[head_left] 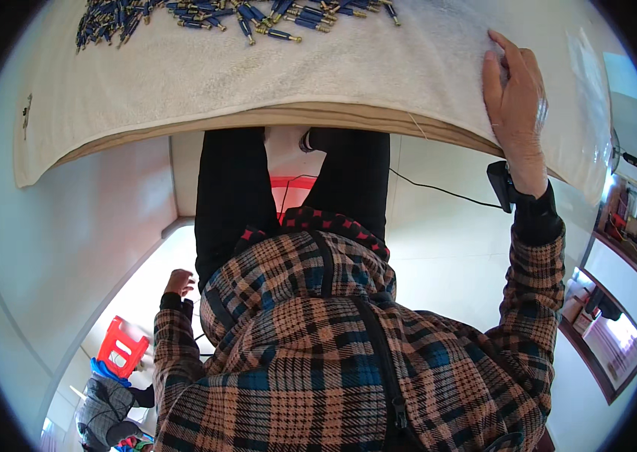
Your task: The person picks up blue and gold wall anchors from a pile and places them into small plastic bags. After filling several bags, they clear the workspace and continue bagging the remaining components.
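Observation:
My right hand [516, 98] rests on the cream cloth [378, 83] at the table's right side, with its thumb and fingers apart and nothing in them. A black device is strapped at that wrist. Low at my left side, away from the table, hangs my left hand [179, 282]. Its fingers are loosely bent and a little apart, and I see nothing held. Many slim dark-blue rods with brass-coloured ends [281, 35] lie heaped along the far edge of the view, out of reach of both hands as they are now.
The table's bare wooden edge [288, 114] runs in front of my legs. Clear plastic sheeting [586, 98] covers its right end. A thin black cable [439, 188] trails to my right wrist. Behind me at the left are a red plastic stool [121, 348] and another person [103, 410].

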`<state>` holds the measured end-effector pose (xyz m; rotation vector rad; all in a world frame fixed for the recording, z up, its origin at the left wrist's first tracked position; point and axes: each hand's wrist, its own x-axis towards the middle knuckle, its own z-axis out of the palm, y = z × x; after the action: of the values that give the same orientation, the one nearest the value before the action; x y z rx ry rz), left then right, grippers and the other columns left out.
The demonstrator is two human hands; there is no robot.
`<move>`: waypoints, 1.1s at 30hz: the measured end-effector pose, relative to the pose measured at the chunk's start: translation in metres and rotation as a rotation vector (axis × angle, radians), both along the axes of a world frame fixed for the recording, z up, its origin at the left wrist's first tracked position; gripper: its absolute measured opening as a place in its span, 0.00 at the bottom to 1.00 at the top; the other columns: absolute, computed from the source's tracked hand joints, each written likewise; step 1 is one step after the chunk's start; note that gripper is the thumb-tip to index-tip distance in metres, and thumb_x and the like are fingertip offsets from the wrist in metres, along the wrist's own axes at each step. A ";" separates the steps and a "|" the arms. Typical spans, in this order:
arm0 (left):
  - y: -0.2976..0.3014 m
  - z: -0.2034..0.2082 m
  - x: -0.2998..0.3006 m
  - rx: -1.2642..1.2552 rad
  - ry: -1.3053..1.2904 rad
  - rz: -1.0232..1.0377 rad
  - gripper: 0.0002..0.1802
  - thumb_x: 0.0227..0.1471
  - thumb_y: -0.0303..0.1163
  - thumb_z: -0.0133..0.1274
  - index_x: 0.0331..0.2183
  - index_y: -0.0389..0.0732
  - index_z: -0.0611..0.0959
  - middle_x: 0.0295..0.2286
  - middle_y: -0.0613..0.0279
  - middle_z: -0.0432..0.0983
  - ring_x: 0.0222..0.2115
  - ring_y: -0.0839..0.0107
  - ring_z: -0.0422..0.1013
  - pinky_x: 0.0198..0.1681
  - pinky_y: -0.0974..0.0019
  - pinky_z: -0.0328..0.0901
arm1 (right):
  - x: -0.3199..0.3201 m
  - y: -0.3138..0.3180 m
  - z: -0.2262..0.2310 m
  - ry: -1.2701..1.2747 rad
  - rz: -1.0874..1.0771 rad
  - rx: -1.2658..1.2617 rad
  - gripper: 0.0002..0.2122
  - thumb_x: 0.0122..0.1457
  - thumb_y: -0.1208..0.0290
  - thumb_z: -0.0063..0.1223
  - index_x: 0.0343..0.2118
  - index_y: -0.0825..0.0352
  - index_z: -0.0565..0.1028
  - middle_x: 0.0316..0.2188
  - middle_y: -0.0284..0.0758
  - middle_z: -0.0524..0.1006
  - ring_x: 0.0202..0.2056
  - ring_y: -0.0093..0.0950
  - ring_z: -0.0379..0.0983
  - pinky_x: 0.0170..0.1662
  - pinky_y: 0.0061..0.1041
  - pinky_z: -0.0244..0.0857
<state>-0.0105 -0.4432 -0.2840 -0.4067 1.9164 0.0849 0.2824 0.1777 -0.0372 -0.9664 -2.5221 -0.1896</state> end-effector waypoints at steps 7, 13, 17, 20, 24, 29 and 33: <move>0.055 -0.011 -0.049 0.850 0.473 -0.356 0.22 0.45 0.22 0.46 0.45 0.37 0.71 0.32 0.57 0.73 0.34 0.68 0.69 0.38 0.69 0.64 | -0.027 0.003 0.015 0.117 0.062 -0.024 0.12 0.56 0.67 0.47 0.42 0.61 0.74 0.25 0.34 0.68 0.27 0.28 0.67 0.32 0.25 0.62; 0.237 0.139 -0.016 1.093 0.169 -0.464 0.16 0.45 0.19 0.47 0.40 0.33 0.73 0.28 0.61 0.73 0.30 0.72 0.70 0.35 0.72 0.64 | 0.009 0.013 0.010 0.116 -0.002 -0.048 0.12 0.54 0.71 0.49 0.42 0.62 0.73 0.25 0.35 0.69 0.27 0.32 0.67 0.33 0.27 0.63; 0.273 0.182 0.011 1.256 0.300 -0.659 0.13 0.45 0.19 0.46 0.37 0.34 0.74 0.26 0.63 0.73 0.28 0.75 0.69 0.33 0.73 0.65 | 0.010 0.012 0.015 0.167 0.013 -0.138 0.14 0.52 0.71 0.51 0.44 0.62 0.71 0.25 0.36 0.69 0.28 0.32 0.67 0.35 0.28 0.63; 0.287 0.183 0.015 1.345 0.329 -0.757 0.10 0.46 0.19 0.46 0.35 0.34 0.75 0.25 0.63 0.72 0.27 0.75 0.69 0.32 0.73 0.64 | 0.012 0.000 0.027 0.145 0.012 -0.122 0.15 0.52 0.69 0.51 0.43 0.63 0.71 0.27 0.37 0.70 0.32 0.35 0.68 0.36 0.31 0.64; 0.269 0.137 -0.004 1.385 0.673 -0.548 0.08 0.48 0.20 0.45 0.33 0.33 0.75 0.24 0.64 0.71 0.26 0.77 0.68 0.31 0.74 0.64 | 0.018 -0.004 0.032 0.143 0.026 -0.070 0.16 0.51 0.68 0.51 0.43 0.64 0.71 0.29 0.37 0.72 0.34 0.36 0.69 0.37 0.33 0.64; 0.270 0.128 -0.013 1.416 0.716 -0.298 0.05 0.49 0.22 0.47 0.31 0.34 0.77 0.21 0.64 0.72 0.22 0.79 0.66 0.27 0.75 0.62 | -0.005 -0.013 0.036 0.121 -0.042 0.004 0.14 0.51 0.70 0.53 0.42 0.63 0.72 0.28 0.36 0.74 0.31 0.31 0.71 0.35 0.28 0.66; 0.301 0.209 0.020 1.534 0.646 -0.442 0.05 0.50 0.22 0.47 0.32 0.34 0.76 0.22 0.65 0.71 0.22 0.80 0.66 0.27 0.75 0.62 | -0.026 -0.040 0.050 0.232 0.098 -0.047 0.13 0.49 0.70 0.54 0.40 0.63 0.73 0.28 0.37 0.74 0.31 0.32 0.72 0.35 0.28 0.66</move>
<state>0.0094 -0.1425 -0.0754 1.1736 1.8914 1.3923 0.2568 0.1382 0.0130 -0.8288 -2.3617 0.0119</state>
